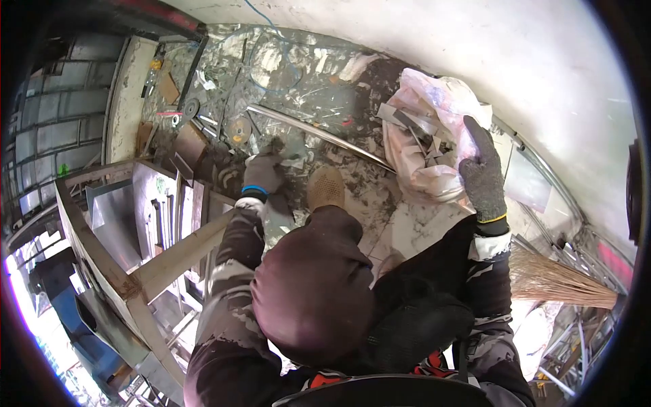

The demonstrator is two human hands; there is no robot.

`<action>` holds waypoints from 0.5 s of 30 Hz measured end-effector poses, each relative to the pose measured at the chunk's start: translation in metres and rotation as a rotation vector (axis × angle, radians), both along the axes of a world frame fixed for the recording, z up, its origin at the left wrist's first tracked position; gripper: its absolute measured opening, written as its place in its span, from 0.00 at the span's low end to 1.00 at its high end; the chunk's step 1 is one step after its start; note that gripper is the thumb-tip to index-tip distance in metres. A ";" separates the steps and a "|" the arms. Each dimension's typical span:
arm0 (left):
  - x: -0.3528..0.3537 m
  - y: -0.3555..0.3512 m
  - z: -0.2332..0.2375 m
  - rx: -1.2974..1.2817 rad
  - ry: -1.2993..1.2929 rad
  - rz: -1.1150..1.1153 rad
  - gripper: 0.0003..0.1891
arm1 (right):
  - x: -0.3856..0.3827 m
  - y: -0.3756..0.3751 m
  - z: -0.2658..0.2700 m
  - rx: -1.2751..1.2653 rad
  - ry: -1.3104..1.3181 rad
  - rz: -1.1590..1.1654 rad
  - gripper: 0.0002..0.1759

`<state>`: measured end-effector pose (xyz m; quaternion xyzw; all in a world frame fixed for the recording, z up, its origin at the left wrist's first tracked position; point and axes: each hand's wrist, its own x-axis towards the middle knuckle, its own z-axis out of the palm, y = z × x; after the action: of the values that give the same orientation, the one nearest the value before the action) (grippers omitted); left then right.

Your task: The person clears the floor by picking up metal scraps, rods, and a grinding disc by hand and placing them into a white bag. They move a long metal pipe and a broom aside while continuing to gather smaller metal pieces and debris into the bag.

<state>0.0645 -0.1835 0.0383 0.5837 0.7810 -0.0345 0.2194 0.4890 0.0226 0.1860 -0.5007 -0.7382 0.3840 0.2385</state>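
Note:
My right hand [485, 178], in a grey knit glove with a yellow edge, grips the side of a pinkish-white plastic sack [444, 91]. The sack gapes, and flat grey metal offcuts [434, 146] lie inside it. Low over the littered floor, my left hand [263, 174] wears a grey glove with a blue band at the wrist. Its fingers point down into dark debris and are mostly hidden, so I cannot tell what they hold. A long shiny metal tube [319, 134] runs across the floor between the left hand and the sack.
A wooden frame [180, 251] with sheets and rods stands at the left. Discs [239, 130] and scraps litter the floor; a blue hose [295, 80] curls at the back. A straw broom [563, 279] and metal lengths [576, 346] lie at the right beside the white wall [542, 74].

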 end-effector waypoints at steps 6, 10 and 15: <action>-0.006 -0.001 0.084 0.467 -0.140 0.471 0.10 | -0.001 0.002 0.002 0.104 -0.047 0.035 0.43; 0.034 0.047 0.112 0.391 -0.415 0.347 0.10 | -0.012 -0.002 0.001 0.215 -0.128 0.132 0.45; 0.147 0.152 0.082 0.451 -0.724 -0.168 0.17 | -0.025 -0.016 0.007 0.190 -0.172 0.180 0.43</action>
<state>0.2118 -0.0310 0.1200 0.6530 0.5914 0.3263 0.3425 0.4637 0.0070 0.1926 -0.4386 -0.8309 0.2879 0.1851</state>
